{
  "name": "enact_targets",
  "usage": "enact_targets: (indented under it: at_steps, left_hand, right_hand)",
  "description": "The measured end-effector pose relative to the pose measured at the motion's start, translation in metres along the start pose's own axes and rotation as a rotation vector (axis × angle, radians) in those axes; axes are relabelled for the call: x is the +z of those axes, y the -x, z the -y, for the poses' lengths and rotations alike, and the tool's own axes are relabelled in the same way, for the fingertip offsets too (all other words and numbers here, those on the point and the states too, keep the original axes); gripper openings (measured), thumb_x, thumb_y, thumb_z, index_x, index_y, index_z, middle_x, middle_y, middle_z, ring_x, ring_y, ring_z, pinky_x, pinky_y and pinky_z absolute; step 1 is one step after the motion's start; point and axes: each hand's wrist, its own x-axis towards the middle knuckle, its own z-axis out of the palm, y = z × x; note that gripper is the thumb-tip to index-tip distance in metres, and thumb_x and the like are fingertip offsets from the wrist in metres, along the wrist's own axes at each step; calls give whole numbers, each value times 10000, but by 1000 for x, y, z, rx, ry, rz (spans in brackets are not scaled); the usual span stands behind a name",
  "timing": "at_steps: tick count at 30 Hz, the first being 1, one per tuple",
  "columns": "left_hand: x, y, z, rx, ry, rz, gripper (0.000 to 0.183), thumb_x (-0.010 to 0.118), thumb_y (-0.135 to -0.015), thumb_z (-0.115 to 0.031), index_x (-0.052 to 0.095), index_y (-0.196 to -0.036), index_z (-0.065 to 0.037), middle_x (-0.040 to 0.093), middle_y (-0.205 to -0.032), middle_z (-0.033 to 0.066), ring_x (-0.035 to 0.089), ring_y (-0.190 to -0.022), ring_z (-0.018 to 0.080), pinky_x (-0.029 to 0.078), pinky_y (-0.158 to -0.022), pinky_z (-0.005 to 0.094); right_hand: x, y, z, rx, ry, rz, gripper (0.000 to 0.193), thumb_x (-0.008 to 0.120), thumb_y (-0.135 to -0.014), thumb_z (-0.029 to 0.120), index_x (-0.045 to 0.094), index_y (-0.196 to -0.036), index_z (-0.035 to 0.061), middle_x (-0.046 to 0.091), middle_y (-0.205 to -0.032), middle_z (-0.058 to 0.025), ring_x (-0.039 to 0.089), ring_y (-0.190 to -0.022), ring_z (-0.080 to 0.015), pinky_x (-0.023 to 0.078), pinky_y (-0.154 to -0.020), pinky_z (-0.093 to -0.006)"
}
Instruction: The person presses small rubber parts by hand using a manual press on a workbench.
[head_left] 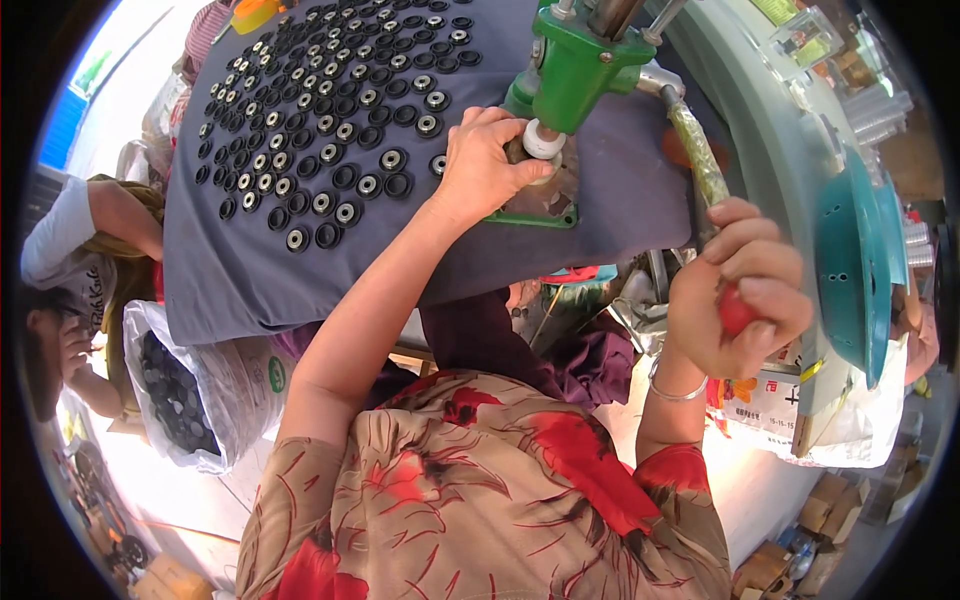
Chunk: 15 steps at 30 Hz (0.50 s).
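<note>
Apparently done: many black rings (381,160) with metal centres (392,159), upper left | remaining: others look unfilled | left hand (480,160) curls under press (590,85), hold unclear | right hand (740,290) clenches lever (700,155)

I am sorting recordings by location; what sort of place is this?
Probably a small assembly workshop: a green hand-lever press, many black rings, some with metal bearing-like centres, on a cloth-covered table, and a white sack of dark pieces nearby.

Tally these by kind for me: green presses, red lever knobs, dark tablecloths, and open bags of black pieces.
Green press: 1
Red lever knob, in the right hand: 1
Dark tablecloth: 1
Open bag of black pieces: 1
Total: 4
</note>
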Motion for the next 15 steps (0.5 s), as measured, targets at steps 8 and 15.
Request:
enact_targets:
  at_steps: [8, 15]
  left_hand:
    - [-1, -1, 4, 94, 48, 8, 446, 838, -620, -257, 703, -992, -53, 643, -969, 82, 538, -952, 277, 454, -844, 376]
    - [1, 6, 6, 1, 85, 62, 517, 813, -646, -316, 685, -1087, -79, 615, -1040, 72, 494, -1064, 288, 381, -917, 420]
  right_hand:
    - [-1, 69, -16, -33, 210, -31, 199, 487, -929, 286, 511, -872, 97, 518, -773, -78, 579, -742, -282, 426, -954, -579]
    - [-9, 39, 0, 16, 241, 70, 330, 464, -979, 338, 529, -851, 42, 556, -788, -117, 608, -721, -289, 466, -888, -579]
